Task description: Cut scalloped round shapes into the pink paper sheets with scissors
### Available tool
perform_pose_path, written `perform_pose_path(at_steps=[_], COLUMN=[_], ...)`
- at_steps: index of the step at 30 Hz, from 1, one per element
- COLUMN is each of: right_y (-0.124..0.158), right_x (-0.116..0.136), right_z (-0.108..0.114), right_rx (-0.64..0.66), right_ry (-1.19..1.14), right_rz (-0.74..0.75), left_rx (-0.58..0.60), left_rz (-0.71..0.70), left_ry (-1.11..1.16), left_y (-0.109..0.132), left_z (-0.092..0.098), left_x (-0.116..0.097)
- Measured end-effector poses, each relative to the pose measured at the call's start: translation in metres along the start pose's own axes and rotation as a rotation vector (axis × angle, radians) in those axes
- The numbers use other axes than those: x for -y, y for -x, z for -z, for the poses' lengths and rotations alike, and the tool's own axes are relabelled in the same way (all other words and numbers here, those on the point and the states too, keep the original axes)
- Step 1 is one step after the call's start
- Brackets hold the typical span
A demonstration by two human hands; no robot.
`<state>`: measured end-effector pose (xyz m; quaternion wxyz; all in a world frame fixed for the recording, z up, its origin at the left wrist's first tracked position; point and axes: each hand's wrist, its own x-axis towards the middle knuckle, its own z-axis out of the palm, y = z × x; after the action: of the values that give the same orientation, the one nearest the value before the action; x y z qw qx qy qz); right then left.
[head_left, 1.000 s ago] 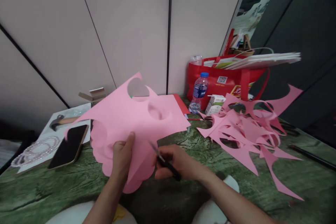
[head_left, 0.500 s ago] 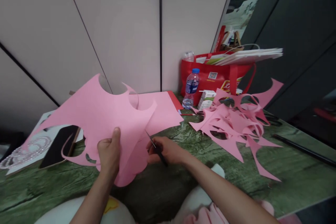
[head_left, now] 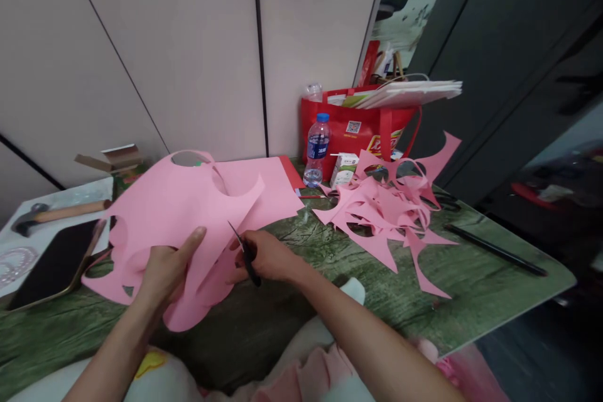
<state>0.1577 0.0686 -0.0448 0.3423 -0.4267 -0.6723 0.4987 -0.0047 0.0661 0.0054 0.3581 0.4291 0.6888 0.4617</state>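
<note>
A large pink paper sheet (head_left: 188, 210) with curved cut-outs along its edges is held up over the table. My left hand (head_left: 164, 264) grips it from the near side, thumb on top, the other fingers partly hidden behind the paper. In my right hand (head_left: 264, 257) is a pair of black-handled scissors (head_left: 249, 257), the tip pointing up and left beside the sheet's right part. One blade shows against the pink; whether it is cutting cannot be told. Flat pink sheets (head_left: 276, 191) lie behind it.
Pink paper scraps (head_left: 377, 213) are heaped at right, near a water bottle (head_left: 316, 151), a drink carton (head_left: 343, 169) and a red bag (head_left: 334, 116). At left lie a phone (head_left: 56, 257), a hammer (head_left: 70, 211) and beads (head_left: 17, 264). A black rod (head_left: 494, 249) rests near the right edge.
The view has swung right, so everything sits further left. The sheet's left part has dropped and folded inward, uncovering the hammer and an open box. Both hands keep their holds.
</note>
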Motion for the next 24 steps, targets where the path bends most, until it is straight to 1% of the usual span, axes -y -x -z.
perform_pose_path(at_steps=[2, 4, 5, 7, 9, 12, 14, 16, 18, 20, 22, 24], right_y=[0.001, 0.001, 0.0, -0.001, -0.001, 0.001, 0.003, 0.004, 0.006, 0.007, 0.007, 0.008], right_x=[0.001, 0.002, 0.002, 0.001, 0.001, 0.001, 0.002, 0.003, 0.004, 0.004, 0.005, 0.005], right_z=[0.001, 0.0, -0.001, -0.003, -0.006, -0.008, -0.008, -0.008, -0.009, -0.01, -0.013, -0.017], right_rx=[0.024, 0.03, 0.029, 0.029, 0.04, 0.054, 0.067, 0.082, 0.091, 0.107, 0.147, 0.125], right_ry=[0.026, -0.01, -0.055, -0.177, -0.29, -0.364, -0.357, -0.327, -0.283, -0.252, -0.258, -0.265], right_rz=[0.004, 0.011, 0.013, 0.008, 0.007, 0.021, 0.028, 0.027, 0.02, 0.0, -0.024, -0.022], left_rx=[-0.044, -0.069, -0.056, 0.012, 0.05, -0.04, -0.067, -0.054, -0.067, -0.104, -0.087, -0.06], left_rz=[0.025, 0.01, -0.005, -0.045, -0.05, -0.127, -0.179, -0.192, -0.172, -0.141, -0.122, -0.125], left_ry=[-0.037, -0.039, -0.039, -0.04, -0.149, -0.31, -0.339, -0.341, -0.356, -0.382, -0.38, -0.361], left_y=[0.001, 0.0, -0.002, -0.006, -0.008, -0.008, -0.006, -0.005, -0.004, -0.003, -0.002, 0.0], left_z=[-0.001, 0.0, 0.0, 0.003, 0.005, 0.006, 0.005, 0.005, 0.004, 0.005, 0.006, 0.006], left_x=[-0.002, 0.001, 0.004, 0.011, 0.016, 0.017, 0.014, 0.012, 0.011, 0.012, 0.015, 0.017])
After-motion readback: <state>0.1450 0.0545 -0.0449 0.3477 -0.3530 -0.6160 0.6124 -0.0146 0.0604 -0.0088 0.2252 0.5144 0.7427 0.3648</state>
